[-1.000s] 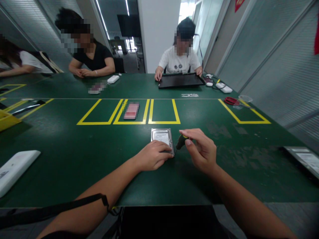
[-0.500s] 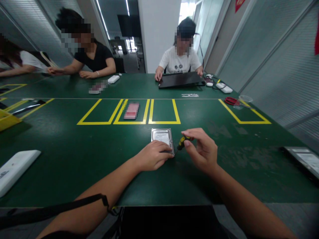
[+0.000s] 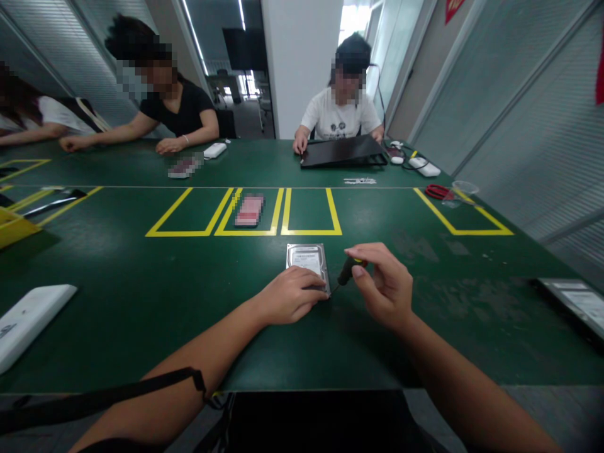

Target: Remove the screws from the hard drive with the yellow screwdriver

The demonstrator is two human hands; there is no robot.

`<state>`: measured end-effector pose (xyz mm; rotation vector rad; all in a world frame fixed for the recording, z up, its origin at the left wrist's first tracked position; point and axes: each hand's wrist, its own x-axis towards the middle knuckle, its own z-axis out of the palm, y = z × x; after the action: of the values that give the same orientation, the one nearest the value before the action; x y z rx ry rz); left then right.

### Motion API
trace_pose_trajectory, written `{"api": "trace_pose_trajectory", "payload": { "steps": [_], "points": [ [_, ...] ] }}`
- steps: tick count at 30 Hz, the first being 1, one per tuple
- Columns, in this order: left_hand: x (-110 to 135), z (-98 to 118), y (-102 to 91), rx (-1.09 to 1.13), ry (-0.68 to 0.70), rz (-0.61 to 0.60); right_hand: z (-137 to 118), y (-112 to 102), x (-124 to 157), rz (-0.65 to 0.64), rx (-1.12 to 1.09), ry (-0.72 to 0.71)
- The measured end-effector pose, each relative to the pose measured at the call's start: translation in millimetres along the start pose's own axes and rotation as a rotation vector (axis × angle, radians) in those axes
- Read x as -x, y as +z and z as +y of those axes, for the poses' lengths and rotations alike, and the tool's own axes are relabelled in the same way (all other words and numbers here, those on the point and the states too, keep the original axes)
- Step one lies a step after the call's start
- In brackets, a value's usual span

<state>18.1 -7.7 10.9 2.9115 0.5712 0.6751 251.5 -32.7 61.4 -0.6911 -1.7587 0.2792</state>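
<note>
Right away, the biggest thing is the green table (image 3: 117, 296), which has yellow tape boxes (image 3: 309, 214) stuck on it at 12 o'clock from the hands. One box holds a small red and pink thing (image 3: 248, 210), but it is blurred, so no words on it can be read. A black tray (image 3: 342, 151) lies far off at 12 o'clock, and a person in a white shirt (image 3: 340, 116) holds it by both sides. A person in a black shirt (image 3: 182, 107) sits at 11 o'clock. A white flat box (image 3: 28, 321) lies at 9 o'clock near the table edge.

Next comes the hard drive (image 3: 307, 261), flat on the table in the middle, just below the yellow boxes. It is a gray metal box with a shiny rim. It has a white label on top with dark print, but the letters are too small to read.

The left hand (image 3: 287, 296) lies on the near end of the hard drive, fingers bent and pressing down on it. The right hand (image 3: 384, 286) sits at 3 o'clock from the drive. Its thumb and fingers are pinched shut on a small screwdriver (image 3: 345, 272) with a black and yellow handle. The thin tip slants down to the near right corner of the drive.
</note>
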Motion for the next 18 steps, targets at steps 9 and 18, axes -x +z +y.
{"api": "trace_pose_trajectory", "payload": {
  "steps": [9,18],
  "points": [
    [1.0,-0.3,1.6,0.001,-0.003,-0.002,0.5,2.2,0.7,0.01,0.01,0.016],
    [0.8,-0.1,1.1,-0.003,-0.002,0.001,-1.9,-0.1,0.2,-0.015,0.0,0.007]
  ]
}}
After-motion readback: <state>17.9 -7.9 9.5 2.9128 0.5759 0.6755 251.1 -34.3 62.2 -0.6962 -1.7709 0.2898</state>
